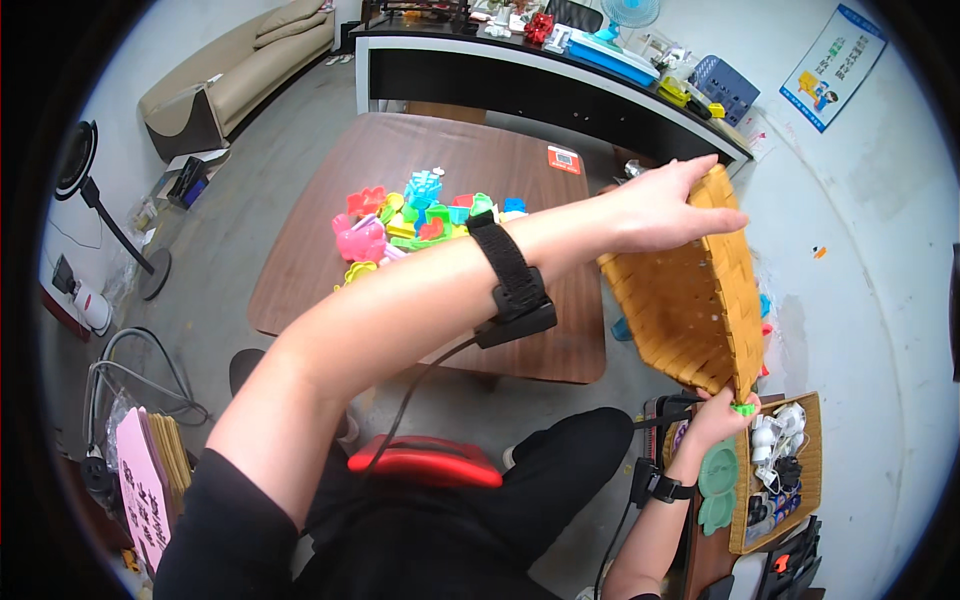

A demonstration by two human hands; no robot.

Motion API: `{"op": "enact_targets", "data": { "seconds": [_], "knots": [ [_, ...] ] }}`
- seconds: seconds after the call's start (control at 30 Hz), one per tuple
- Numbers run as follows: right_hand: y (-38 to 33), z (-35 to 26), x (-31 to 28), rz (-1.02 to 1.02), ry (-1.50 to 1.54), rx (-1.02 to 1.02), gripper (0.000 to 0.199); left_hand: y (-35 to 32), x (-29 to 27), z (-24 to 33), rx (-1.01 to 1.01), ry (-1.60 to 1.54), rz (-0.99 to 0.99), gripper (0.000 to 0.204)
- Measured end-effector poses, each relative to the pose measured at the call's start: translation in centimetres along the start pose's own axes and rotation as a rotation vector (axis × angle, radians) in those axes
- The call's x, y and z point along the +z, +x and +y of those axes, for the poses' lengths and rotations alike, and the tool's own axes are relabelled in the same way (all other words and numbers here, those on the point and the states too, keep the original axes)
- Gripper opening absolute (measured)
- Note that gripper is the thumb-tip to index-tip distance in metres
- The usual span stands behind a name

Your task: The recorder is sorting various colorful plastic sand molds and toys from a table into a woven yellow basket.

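Observation:
A woven yellow-brown basket (pixel 735 300) is tipped on its side off the table's right edge, its hollow showing. My left hand (pixel 665 208) reaches across and holds its far end, thumb and a finger apart over the edge. At its near corner, my right hand (pixel 715 418) grips the rim. A small bright green piece (pixel 743 409) shows by the right fingers; whether they hold it I cannot tell. On the brown table (pixel 330 215) lies a heap of colourful plastic toy pieces (pixel 425 215), partly hidden behind my left forearm.
On the right, a wicker tray (pixel 740 525) holds white and dark items, beside a green plastic dish (pixel 717 480). A red stool (pixel 425 462) is between my legs. Beyond the table is a black desk (pixel 520 85); a ring-light stand (pixel 120 225) is at left.

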State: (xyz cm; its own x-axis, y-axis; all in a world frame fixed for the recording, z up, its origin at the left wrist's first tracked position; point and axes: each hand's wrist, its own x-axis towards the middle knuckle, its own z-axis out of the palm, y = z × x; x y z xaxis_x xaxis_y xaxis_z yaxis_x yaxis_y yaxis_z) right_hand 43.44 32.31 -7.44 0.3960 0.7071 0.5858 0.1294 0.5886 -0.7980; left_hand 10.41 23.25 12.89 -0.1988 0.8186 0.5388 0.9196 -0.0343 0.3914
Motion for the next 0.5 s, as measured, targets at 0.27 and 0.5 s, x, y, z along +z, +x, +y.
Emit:
{"op": "enact_targets", "data": {
  "seconds": [0.27,0.5],
  "knots": [
    [9.0,2.0,-2.8,-0.152,-0.175,0.126,0.032,-15.2,-3.2,-5.1,0.096,0.207,-0.094,0.064],
    [15.4,3.2,-0.3,-0.447,-0.415,0.250,0.026,-29.1,-6.0,-12.6,0.171,0.331,-0.184,0.065]
  ]
}}
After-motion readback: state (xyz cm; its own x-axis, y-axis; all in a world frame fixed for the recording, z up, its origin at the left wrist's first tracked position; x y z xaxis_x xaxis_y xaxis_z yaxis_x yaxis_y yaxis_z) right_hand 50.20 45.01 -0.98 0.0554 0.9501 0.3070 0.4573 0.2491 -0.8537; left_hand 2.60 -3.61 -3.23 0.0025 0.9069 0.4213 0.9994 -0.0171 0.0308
